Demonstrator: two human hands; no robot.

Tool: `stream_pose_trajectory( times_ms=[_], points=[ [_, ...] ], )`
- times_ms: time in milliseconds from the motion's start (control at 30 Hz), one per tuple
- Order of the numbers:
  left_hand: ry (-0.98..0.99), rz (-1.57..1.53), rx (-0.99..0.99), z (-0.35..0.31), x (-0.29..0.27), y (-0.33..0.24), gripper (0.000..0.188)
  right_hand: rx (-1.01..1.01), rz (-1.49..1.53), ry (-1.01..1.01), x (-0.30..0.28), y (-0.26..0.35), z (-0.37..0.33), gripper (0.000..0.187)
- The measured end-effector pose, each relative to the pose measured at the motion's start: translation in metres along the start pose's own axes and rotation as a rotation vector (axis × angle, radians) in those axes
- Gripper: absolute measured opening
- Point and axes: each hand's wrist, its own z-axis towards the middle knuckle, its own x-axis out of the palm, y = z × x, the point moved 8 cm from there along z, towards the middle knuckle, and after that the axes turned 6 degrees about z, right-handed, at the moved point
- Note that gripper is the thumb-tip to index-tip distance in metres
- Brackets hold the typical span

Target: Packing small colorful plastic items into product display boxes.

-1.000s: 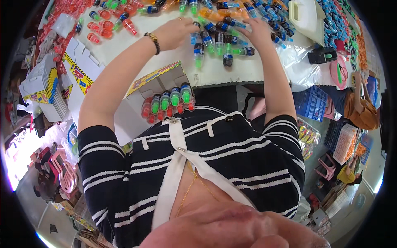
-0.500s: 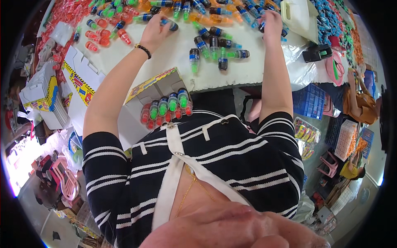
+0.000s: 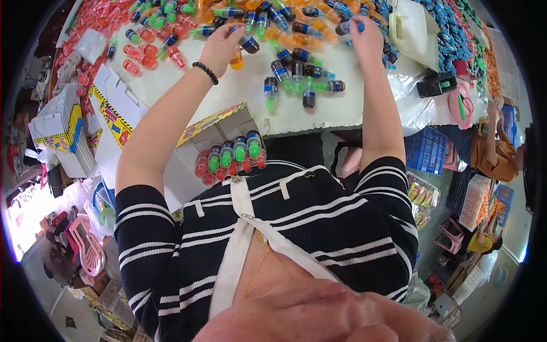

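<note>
On your far left, a stack of flattened cartons [image 3: 64,134] sits near a loose white carton [image 3: 112,108] with a yellow printed band. Just beyond it, toward the back of the table [image 3: 307,117], red bottles [image 3: 139,55] lie scattered on their sides. Nearer your waist, an upright-sided box [image 3: 213,122] stands beside a row of small bottles [image 3: 226,153], their dark and green ends above red ones.

Above that box, your left hand [image 3: 221,50] has its thumb and fingers closed round a dark-topped bottle [image 3: 249,43], which is tilted. An orange bottle [image 3: 236,60] shows just below those fingers; you cannot tell from here whether you grip it too.

In the middle of the table, a loose cluster [image 3: 298,77] of dark-and-green bottles lies between your forearms, touching neither hand.

To its right, your right hand [image 3: 369,41] pinches a blue-labelled bottle [image 3: 344,28] in a narrow grip, over the mixed pile. Beside that hand are a white tub [image 3: 411,28], a black dispenser [image 3: 437,85] and a pink basket [image 3: 459,105].
</note>
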Motion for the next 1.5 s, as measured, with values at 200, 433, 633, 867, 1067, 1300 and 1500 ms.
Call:
stream_pose_trajectory(
  times_ms=[200, 433, 633, 867, 1067, 1300, 1500],
  points=[
    [0.059, -0.081, -0.119, -0.017, 0.0, 0.002, 0.028, -0.171, -0.251, -0.113, -0.062, 0.041, 0.003, 0.018],
    [0.15, 0.122, -0.04, -0.034, -0.008, -0.016, 0.031, -0.462, -0.696, 0.41, 0.015, 0.033, -0.026, 0.013],
    [0.201, 0.243, -0.016, -0.053, -0.004, -0.027, 0.029, -0.482, -0.77, 0.519, 0.051, 0.037, -0.033, 0.012],
    [0.184, 0.204, 0.021, -0.108, -0.032, -0.076, 0.029, -0.567, 0.177, 0.253, -0.052, 0.195, -0.054, 0.017],
    [0.15, 0.433, 0.137, -0.213, -0.027, -0.076, 0.029, -0.91, 0.461, 0.822, 0.005, 0.291, -0.172, 0.031],
    [0.172, 1.039, 0.646, -0.259, -0.017, -0.033, 0.041, -1.04, 0.686, 0.925, 0.063, 0.292, -0.213, 0.032],
    [0.268, 0.979, 0.303, -0.246, -0.018, -0.022, 0.05, -0.724, 0.946, 0.886, 0.083, 0.261, -0.219, 0.032]
  ],
)
